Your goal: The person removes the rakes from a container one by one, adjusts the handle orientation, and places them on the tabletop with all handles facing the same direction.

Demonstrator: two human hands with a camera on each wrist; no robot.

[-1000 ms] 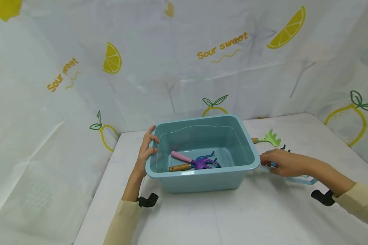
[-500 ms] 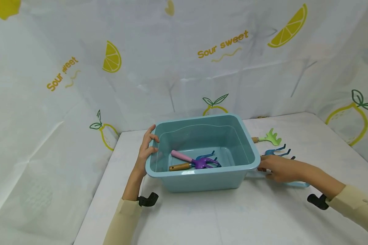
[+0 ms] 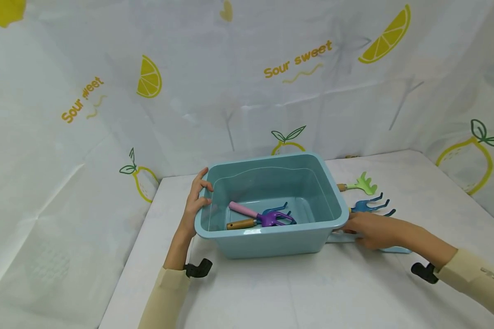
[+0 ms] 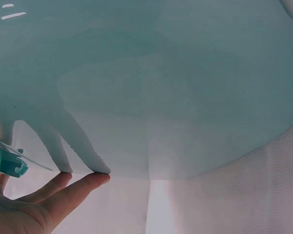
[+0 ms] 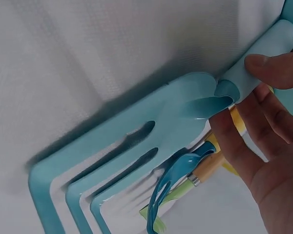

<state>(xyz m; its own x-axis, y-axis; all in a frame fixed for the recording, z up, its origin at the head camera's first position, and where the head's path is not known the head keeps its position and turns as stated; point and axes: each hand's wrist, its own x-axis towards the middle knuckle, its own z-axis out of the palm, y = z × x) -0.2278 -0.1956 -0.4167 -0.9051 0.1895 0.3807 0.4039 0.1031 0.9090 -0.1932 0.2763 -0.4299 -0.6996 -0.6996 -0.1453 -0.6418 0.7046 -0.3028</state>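
A blue plastic basin (image 3: 271, 242) stands in the middle of the head view. My left hand (image 3: 195, 201) grips its left rim, some fingers bent over the edge; in the left wrist view, fingertips (image 4: 100, 178) touch the basin wall. Inside lie a purple hand rake with a pink handle (image 3: 243, 210) and a blue one with a wooden handle (image 3: 242, 224). Beside the basin's right end, my right hand (image 3: 374, 228) holds a light blue hand rake (image 5: 136, 126) by its handle (image 5: 263, 58), thumb on one side and fingers on the other. The rake is low over the table.
Behind the right hand lie a darker blue hand rake (image 3: 368, 205) and a green hand rake (image 3: 364, 183) with a wooden handle. A white cloth covers the table (image 3: 271, 297). Lemon-printed sheeting (image 3: 247, 91) hangs behind.
My right hand has moved left and slightly down towards the basin, with the light blue hand rake shifting left too. The darker blue rake now shows more fully. The left hand stays put.
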